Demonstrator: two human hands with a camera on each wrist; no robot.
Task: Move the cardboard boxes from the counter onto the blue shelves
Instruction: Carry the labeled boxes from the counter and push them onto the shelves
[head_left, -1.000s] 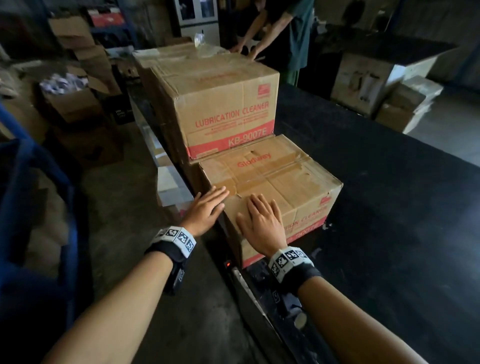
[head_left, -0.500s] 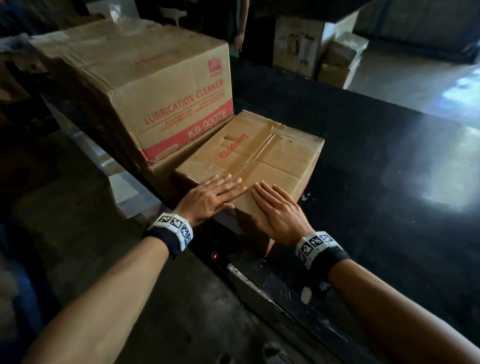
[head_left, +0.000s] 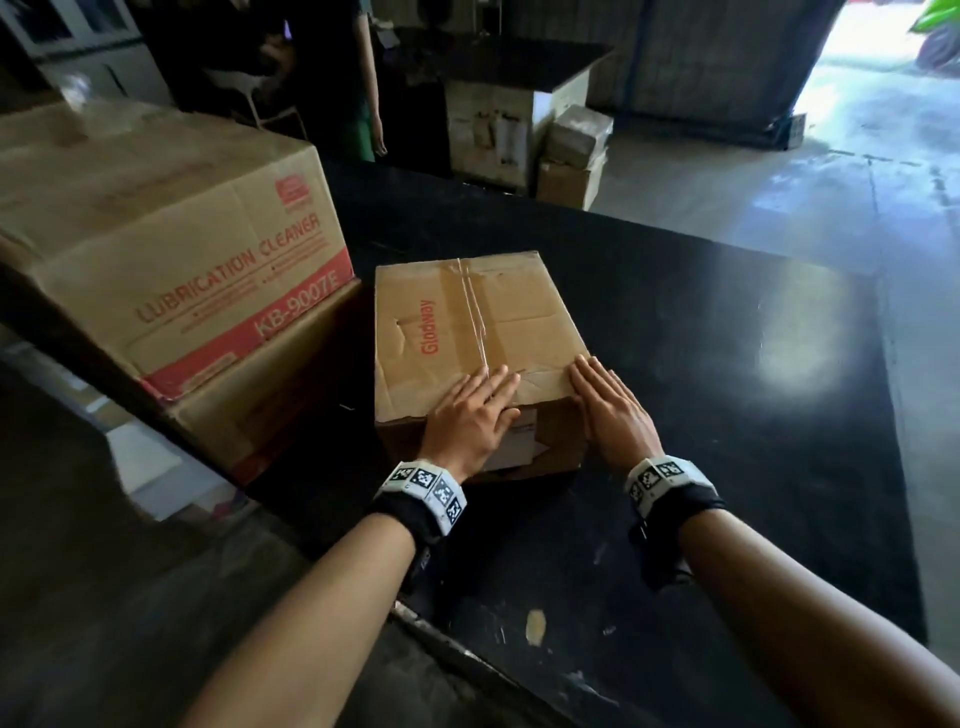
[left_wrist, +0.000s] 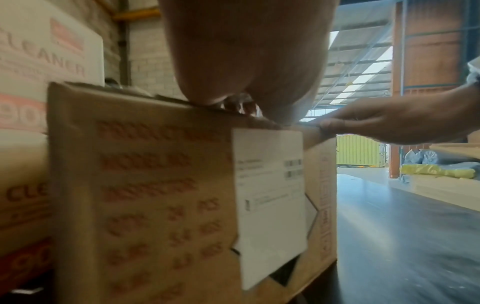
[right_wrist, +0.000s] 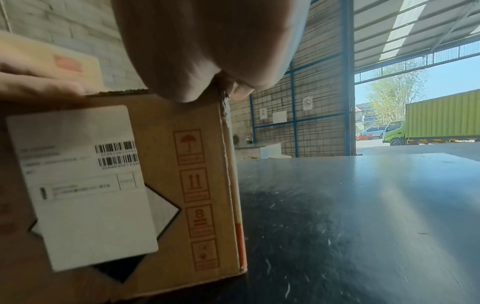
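A taped cardboard box marked "Glodway" sits on the black counter. My left hand lies flat on its near top edge, fingers straight. My right hand lies flat over the near right corner, fingers straight. In the left wrist view the box's near face shows red print and a white label. In the right wrist view, the box shows handling symbols beside the same label. To the left stands a larger "Lubrication Cleaner" box on top of another box.
A person stands behind the counter at the back. More boxes are stacked against a white cabinet beyond the counter. Concrete floor runs to an open doorway at the right. The counter's front edge is below my forearms.
The Glodway box has turned and slid right, away from the stacked boxes, with both hands staying on its near edge. The view has swung to the right.
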